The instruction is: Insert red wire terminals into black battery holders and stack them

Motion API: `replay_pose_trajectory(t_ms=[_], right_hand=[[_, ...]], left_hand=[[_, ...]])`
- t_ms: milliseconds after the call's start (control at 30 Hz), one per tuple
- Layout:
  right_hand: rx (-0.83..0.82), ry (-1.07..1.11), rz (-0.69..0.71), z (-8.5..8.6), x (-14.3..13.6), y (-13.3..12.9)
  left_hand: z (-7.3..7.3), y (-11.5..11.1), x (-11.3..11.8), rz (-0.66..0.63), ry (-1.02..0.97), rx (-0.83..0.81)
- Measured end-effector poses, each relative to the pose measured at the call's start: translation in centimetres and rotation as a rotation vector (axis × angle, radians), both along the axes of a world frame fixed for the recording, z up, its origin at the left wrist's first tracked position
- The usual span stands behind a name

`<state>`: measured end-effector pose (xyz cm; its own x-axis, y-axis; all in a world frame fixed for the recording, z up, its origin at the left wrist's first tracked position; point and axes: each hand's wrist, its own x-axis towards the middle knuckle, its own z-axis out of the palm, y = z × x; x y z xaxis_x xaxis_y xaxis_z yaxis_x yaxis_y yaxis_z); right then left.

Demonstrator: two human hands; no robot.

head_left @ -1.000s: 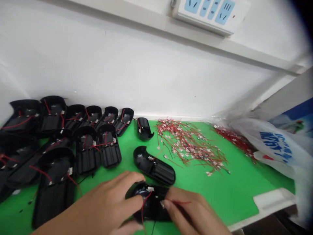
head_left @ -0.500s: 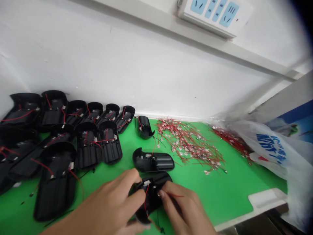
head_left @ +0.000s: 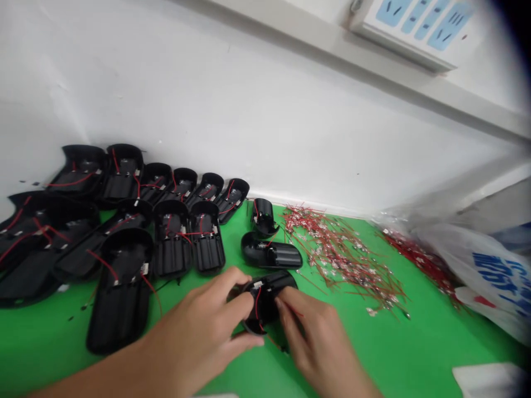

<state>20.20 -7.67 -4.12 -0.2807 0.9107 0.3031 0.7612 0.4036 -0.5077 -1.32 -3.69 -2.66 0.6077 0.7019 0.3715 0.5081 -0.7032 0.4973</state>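
Note:
Both hands are at a black plastic housing point(head_left: 265, 304) low in the middle of the view, its hollow side up, with a small white connector and a red wire inside. My left hand point(head_left: 211, 315) grips the housing's left end between thumb and fingers. At the other side, my right hand point(head_left: 311, 326) pinches inside the housing with thumb and forefinger. A red wire point(head_left: 296, 312) sticks out past those fingers; its tip between them is hidden. Just behind lies another black housing point(head_left: 286, 256), on its back, and beyond it a smaller-looking one point(head_left: 263, 216).
Several black housings with red wires point(head_left: 120, 304) fill the left of the green table point(head_left: 373, 354). Right of centre lies a pile of red wires with metal tabs point(head_left: 332, 243). A plastic bag point(head_left: 477, 260) holds more wires. A power strip point(head_left: 415, 33) hangs on the wall rail.
The view has shifted, so the table things appear further right or higher. My right fingers have pushed a little deeper into the housing; my left hand keeps its grip.

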Motion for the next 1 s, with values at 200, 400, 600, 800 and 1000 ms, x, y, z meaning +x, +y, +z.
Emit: replay_pose_trajectory(t_ms=[200, 400, 600, 800, 1000], right_hand=[[-0.013, -0.111, -0.006, 0.3, -0.2, -0.3], [0.117, -0.276, -0.045, 0.5, -1.1, -0.6], [0.202, -0.418, -0.076, 0.5, -1.5, -1.2], [0.211, -0.492, -0.071, 1.0, -1.6, -1.2], [0.208, -0.542, -0.096, 1.1, -2.0, -1.5]], left_hand=[[-0.3, -0.4, 0.0, -0.034, -0.018, -0.034], [-0.2, -0.4, 0.1, -0.054, -0.025, -0.047], [0.2, -0.5, 0.4, -0.007, -0.073, -0.100], [0.2, -0.6, 0.5, 0.012, -0.073, -0.104], [0.1, -0.7, 0.6, -0.018, -0.056, -0.076]])
